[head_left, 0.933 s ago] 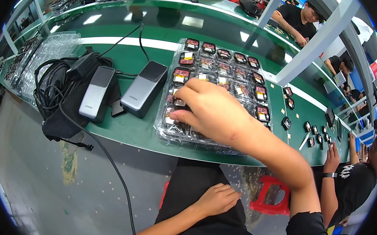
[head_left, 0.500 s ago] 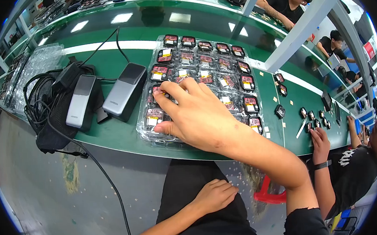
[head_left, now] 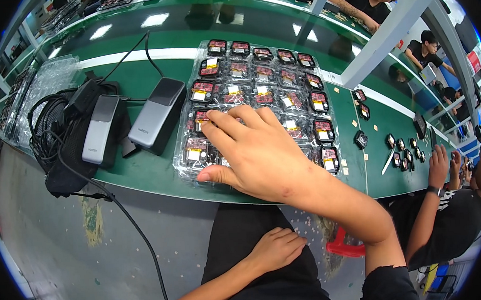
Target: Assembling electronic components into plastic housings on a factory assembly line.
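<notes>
resting palm-down on the near part of a clear plastic blister tray (head_left: 190,70), the right hand (head_left: 254,152) has its fingers (head_left: 222,123) spread apart and laid flat over the compartments, the thumb stretched out to the left along the tray's near edge; it grips nothing. the tray lies on the green workbench (head_left: 153,181), close to its near edge, and holds rows of small dark electronic modules (head_left: 261,54) with red and yellow patches, one per pocket. the pockets under the hand are hidden, so what lies in them cannot be told.

the left hand (head_left: 275,248) sits low in the lap on dark trousers, fingers loosely curled together and holding nothing, well apart from the tray.

just left of the tray lie two grey rectangular devices (head_left: 157,114) side by side, the nearer one almost touching the tray's left edge. beyond them is a bundle of black cables (head_left: 49,124) over a black pouch, with one cable hanging off the bench toward the floor. a stack of empty clear trays (head_left: 46,85) sits farther left.

to the right of the tray, a few loose small modules (head_left: 361,139) are scattered on the bench. there another person's hand (head_left: 437,161) rests at the bench edge. other people sit along the far side of the bench.
</notes>
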A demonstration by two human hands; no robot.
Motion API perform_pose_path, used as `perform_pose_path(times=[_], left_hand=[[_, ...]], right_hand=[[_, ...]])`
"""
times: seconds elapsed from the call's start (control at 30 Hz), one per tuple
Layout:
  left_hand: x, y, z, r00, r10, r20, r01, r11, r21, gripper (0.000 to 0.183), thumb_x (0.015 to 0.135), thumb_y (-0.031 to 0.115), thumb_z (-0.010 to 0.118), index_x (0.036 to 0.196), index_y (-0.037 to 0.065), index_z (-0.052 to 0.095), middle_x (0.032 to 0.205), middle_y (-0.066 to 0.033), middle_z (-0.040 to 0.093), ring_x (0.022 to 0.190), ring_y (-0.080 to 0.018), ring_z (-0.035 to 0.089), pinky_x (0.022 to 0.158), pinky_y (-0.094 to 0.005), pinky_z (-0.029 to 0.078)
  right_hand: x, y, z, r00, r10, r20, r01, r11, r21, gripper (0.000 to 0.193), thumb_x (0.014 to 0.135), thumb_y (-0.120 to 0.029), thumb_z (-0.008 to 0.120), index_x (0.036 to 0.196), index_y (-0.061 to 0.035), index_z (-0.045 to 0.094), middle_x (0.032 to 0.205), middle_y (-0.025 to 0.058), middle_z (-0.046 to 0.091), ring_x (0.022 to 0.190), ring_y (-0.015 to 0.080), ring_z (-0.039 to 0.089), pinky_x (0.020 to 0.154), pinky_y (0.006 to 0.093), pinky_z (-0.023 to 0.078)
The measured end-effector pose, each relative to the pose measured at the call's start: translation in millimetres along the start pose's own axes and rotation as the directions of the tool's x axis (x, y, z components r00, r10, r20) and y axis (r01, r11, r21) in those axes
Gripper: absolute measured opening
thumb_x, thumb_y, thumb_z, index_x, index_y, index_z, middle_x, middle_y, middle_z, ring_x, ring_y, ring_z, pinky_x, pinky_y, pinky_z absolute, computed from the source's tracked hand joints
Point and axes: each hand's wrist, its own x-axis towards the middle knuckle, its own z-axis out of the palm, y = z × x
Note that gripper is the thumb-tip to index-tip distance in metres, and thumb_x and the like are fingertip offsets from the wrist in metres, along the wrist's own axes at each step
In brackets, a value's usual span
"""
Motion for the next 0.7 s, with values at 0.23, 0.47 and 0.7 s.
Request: perform_pose_path(times=[0.23,0.47,0.7], left_hand=[[1.7,0.4,-0.3,1.0,-0.012,0.025,0.012,1.0,0.015,0.011,0.091,0.017,0.072,0.098,0.009,0.075,0.084,-0.0024,0.07,0.081,-0.0197,0.065,0.074,-0.0336,0.049],[-0.4,-0.9,4.3,0.999,-0.025,0.048,0.024,0.999,0.031,0.012,0.092,0.017,0.072,0.099,0.008,0.076,0.085,-0.0031,0.072,0.083,-0.0209,0.067,0.078,-0.0349,0.051],[-4.8,-2.3,8.1,0.999,-0.01,0.033,0.01,1.0,0.012,0.013,0.092,0.017,0.069,0.101,0.008,0.074,0.089,-0.0032,0.07,0.086,-0.0216,0.066,0.078,-0.0364,0.05]], right_hand=[[-1.0,-3.1,-1.9,0.996,0.034,0.088,-0.033,0.999,-0.02,0.068,0.09,-0.055,0.067,0.13,0.0003,0.064,0.137,0.0132,0.062,0.117,0.0308,0.056,0.096,0.0421,0.043],[-0.5,-9.6,5.6,0.999,0.02,-0.037,-0.025,0.99,-0.138,0.074,0.087,-0.064,0.065,0.118,0.0029,0.069,0.113,0.0089,0.065,0.105,0.024,0.057,0.087,0.0372,0.043],[-0.5,-22.8,7.2,0.993,0.113,0.033,-0.11,0.991,-0.082,0.077,0.088,-0.06,0.066,0.128,0.0058,0.064,0.125,0.0144,0.063,0.11,0.0292,0.057,0.091,0.0419,0.044]])
